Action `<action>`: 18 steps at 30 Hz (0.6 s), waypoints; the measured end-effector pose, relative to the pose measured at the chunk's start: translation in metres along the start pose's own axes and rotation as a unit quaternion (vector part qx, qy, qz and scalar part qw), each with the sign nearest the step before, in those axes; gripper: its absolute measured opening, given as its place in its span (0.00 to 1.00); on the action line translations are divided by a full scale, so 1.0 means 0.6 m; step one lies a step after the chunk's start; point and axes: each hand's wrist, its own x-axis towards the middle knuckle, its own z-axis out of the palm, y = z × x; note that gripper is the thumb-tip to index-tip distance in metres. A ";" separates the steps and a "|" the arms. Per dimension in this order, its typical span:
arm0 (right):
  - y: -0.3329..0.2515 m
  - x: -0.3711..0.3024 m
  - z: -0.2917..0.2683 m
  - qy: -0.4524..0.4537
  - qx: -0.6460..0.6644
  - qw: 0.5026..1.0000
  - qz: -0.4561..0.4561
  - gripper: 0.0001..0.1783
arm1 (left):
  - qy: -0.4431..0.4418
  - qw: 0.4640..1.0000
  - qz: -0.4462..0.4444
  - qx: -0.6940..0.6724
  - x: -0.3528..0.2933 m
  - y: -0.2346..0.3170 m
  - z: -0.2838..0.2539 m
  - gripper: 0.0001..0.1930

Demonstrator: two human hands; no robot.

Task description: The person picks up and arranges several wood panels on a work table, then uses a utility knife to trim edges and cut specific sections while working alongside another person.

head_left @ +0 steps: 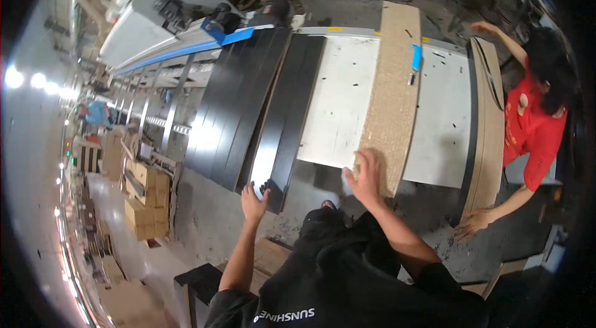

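My left hand (pixel 254 204) at black board (pixel 297 123), right hand (pixel 366 180) at tan board (pixel 391 104), can't tell if either grips; lopsided pushing could skew them.

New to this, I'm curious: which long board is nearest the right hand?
The single tan board between the black boards and the far-right stack; only it lies at the right hand.

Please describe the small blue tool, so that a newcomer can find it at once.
Across the white table lies one long tan board. On its far half, at the right edge, is the blue tool. Unlike the blue piece by the dark planks, it has a dark tip.
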 end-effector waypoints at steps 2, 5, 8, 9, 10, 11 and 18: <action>-0.050 -0.015 0.060 -0.096 0.133 0.983 0.079 0.32 | 0.014 1.000 0.008 0.012 0.042 -0.029 -0.013 0.38; -0.056 -0.055 0.179 -0.246 0.347 0.852 0.304 0.37 | 0.000 1.000 0.000 0.010 0.128 -0.064 -0.020 0.43; -0.076 -0.058 0.244 -0.257 0.322 0.826 0.383 0.39 | -0.026 0.999 -0.015 0.034 0.214 -0.113 -0.008 0.51; -0.104 -0.047 0.249 -0.304 0.338 0.778 0.435 0.40 | -0.024 0.998 -0.021 0.045 0.230 -0.148 -0.006 0.54; -0.123 -0.031 0.258 -0.339 0.353 0.725 0.485 0.41 | -0.034 0.999 -0.022 0.029 0.253 -0.176 0.002 0.56; -0.127 -0.026 0.292 -0.335 0.351 0.726 0.486 0.41 | -0.026 0.999 -0.013 0.044 0.266 -0.204 0.012 0.57; -0.073 -0.032 0.499 -0.192 0.424 0.698 0.544 0.44 | -0.030 0.997 0.077 -0.009 0.266 -0.206 0.099 0.47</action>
